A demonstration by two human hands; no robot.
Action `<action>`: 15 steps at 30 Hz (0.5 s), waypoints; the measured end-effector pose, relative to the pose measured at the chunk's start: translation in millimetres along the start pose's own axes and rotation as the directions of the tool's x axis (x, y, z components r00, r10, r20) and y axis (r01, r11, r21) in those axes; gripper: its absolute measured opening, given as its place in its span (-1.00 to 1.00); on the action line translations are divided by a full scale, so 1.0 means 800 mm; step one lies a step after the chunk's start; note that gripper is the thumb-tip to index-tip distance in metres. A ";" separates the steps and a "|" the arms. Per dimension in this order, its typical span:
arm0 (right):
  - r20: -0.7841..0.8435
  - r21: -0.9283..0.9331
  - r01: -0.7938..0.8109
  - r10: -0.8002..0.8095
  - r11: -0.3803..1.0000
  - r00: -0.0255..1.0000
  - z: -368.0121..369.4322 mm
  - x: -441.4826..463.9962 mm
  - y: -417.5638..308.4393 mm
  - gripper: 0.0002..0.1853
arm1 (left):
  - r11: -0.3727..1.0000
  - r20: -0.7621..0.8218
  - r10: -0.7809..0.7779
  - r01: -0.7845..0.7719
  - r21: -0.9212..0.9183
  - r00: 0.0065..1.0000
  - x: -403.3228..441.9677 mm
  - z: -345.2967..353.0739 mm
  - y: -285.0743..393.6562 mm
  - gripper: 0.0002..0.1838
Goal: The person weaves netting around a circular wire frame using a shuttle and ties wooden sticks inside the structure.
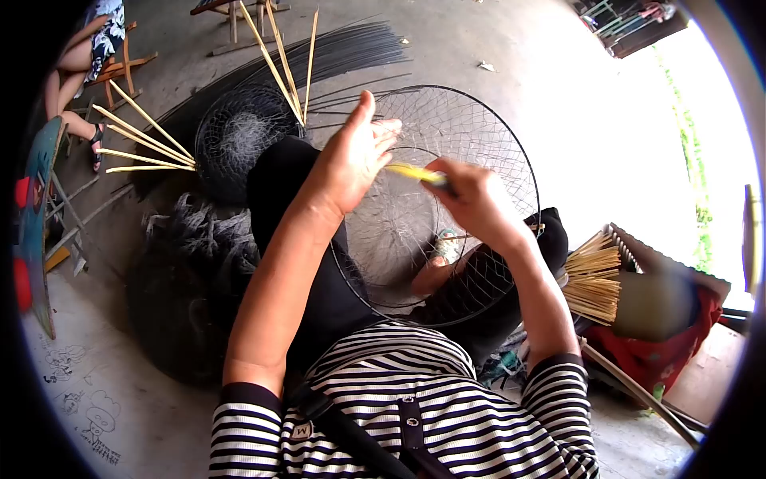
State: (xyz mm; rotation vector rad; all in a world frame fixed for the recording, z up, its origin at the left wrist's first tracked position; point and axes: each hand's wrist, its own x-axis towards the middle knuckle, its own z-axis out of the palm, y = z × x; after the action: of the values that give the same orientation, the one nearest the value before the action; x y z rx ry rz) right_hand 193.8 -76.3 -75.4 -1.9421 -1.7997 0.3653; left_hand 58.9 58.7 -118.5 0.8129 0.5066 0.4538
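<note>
My right hand is closed around a small yellow and black hand tool; its exact kind is blurred. The tool's yellow end points toward my left hand, which is raised with its thumb up and fingers stretched out, with nothing visible in it. Whether the tool touches the left fingers I cannot tell. Below both hands, a round net with a dark wire hoop rests across my lap. Its mesh is thin, and a smaller ring shows inside. A foot in a sandal is seen through the mesh.
A dark net basket with pale sticks stands at left, beside a spread of thin dark rods. Grey netting lies near my left leg. A stick bundle is at right. Another person's leg shows upper left.
</note>
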 end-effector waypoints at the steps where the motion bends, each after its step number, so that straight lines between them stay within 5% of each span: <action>1: 0.091 -0.136 0.129 -0.117 0.982 0.989 0.026 0.002 0.024 -0.90 | 0.992 -0.076 0.033 -0.023 0.124 0.997 -0.002 -0.002 -0.006 0.07; 2: 0.264 -0.329 0.067 0.023 0.942 0.964 0.042 0.000 0.044 -0.91 | 0.946 -0.083 0.105 -0.074 0.314 0.991 -0.011 0.008 -0.009 -0.07; 4: 0.447 -0.650 0.032 0.349 0.759 0.824 0.077 -0.005 0.065 -0.86 | 0.372 0.151 0.308 -0.265 0.890 0.939 0.008 0.004 -0.060 -0.38; 5: 0.641 -0.632 0.270 0.294 0.726 0.709 0.090 -0.008 0.074 -0.88 | -0.108 0.294 0.504 -0.278 0.954 0.812 -0.007 0.021 -0.098 -0.36; 6: 0.544 -0.571 0.438 -0.080 0.695 0.835 0.104 -0.015 0.087 -0.83 | -0.357 0.423 0.355 -0.297 0.886 0.834 -0.022 0.035 -0.103 -0.43; 7: 0.489 -0.506 0.468 -0.206 0.725 0.848 0.119 -0.011 0.101 -0.81 | -0.576 0.513 0.173 -0.336 0.745 0.841 -0.032 0.044 -0.099 -0.49; 8: 0.425 -0.442 0.510 -0.328 0.738 0.844 0.133 -0.006 0.114 -0.80 | -0.288 0.329 0.295 -0.245 0.926 0.897 -0.032 0.042 -0.100 -0.46; 9: 0.492 -0.333 0.402 -0.206 0.853 0.846 0.150 0.018 0.131 -0.82 | 0.035 0.108 0.345 -0.128 0.991 0.932 -0.034 0.041 -0.102 -0.40; 10: 0.567 -0.227 0.267 -0.096 0.936 0.818 0.166 0.041 0.145 -0.83 | 0.053 0.087 0.300 -0.108 0.993 0.950 -0.046 0.040 -0.099 -0.36; 11: 0.646 -0.132 0.118 -0.005 0.984 0.764 0.181 0.053 0.149 -0.85 | 0.030 0.016 0.032 -0.017 0.999 0.999 -0.060 0.046 -0.090 -0.39; 12: 0.665 -0.226 0.031 0.130 0.974 0.736 0.197 0.055 0.144 -0.84 | -0.013 0.169 -0.260 -0.178 0.984 0.951 -0.068 0.047 -0.089 -0.40; 13: 0.671 -0.318 -0.053 0.264 0.947 0.693 0.215 0.057 0.137 -0.82 | -0.003 0.284 -0.537 -0.338 0.941 0.794 -0.079 0.046 -0.092 -0.42; 14: 0.664 -0.410 -0.132 0.394 0.903 0.635 0.227 0.055 0.132 -0.81 | 0.064 0.367 -0.502 -0.389 0.919 0.783 -0.097 0.049 -0.109 -0.48; 15: 0.629 -0.406 -0.106 0.361 0.908 0.689 0.235 0.048 0.134 -0.81 | 0.128 0.446 -0.460 -0.439 0.889 0.768 -0.114 0.051 -0.126 -0.54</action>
State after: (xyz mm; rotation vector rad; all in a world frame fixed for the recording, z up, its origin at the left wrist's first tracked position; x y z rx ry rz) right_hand 198.3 -13.4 -285.7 -2.5253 -2.1576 1.0669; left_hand 29.8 -76.2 -149.7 2.2734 0.0349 -0.3871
